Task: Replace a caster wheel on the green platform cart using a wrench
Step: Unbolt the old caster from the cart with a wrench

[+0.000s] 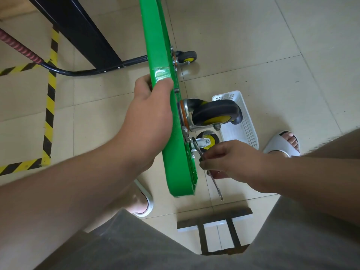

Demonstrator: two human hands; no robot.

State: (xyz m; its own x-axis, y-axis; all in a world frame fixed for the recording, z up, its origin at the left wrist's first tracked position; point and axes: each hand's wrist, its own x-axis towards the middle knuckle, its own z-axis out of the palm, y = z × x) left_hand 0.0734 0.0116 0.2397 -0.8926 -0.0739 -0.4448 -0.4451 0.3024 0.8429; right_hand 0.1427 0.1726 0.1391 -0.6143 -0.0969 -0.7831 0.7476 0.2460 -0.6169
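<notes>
Tape (51,106): yellow-black floor marking at the far left of the frame, clear of the work.
Handle (64,71): black tube with a red grip, lower end running to the cart from the upper left.
Left hand (153,106): centre of frame, closed around the cart's top edge, thumb over the rim, holding the deck up on its side.
Cart (155,45): green deck stood on edge, running from top centre down to lower centre. It looks stiff and fairly heavy, with smooth painted faces that could slip; the rim where the hand sits seems the sound place to hold.
Far caster (186,58): bolted on, upper centre, wheel clear of the floor.
Near caster (216,114): large grey wheel with yellow hub, just right of the deck at mid frame.
Low caster (206,142): below the near one, its plate against the deck; this looks like the one being worked.
Wrench (215,182): thin flat steel, head up at the low caster's plate, tail pointing down toward the lower centre. Rigid and slim; hold mid-shaft for leverage.
Right hand (231,160): fingers pinched shut on the wrench shaft, right of centre.
Basket (245,121): white, perforated, on the floor behind the casters; contents not visible.
</notes>
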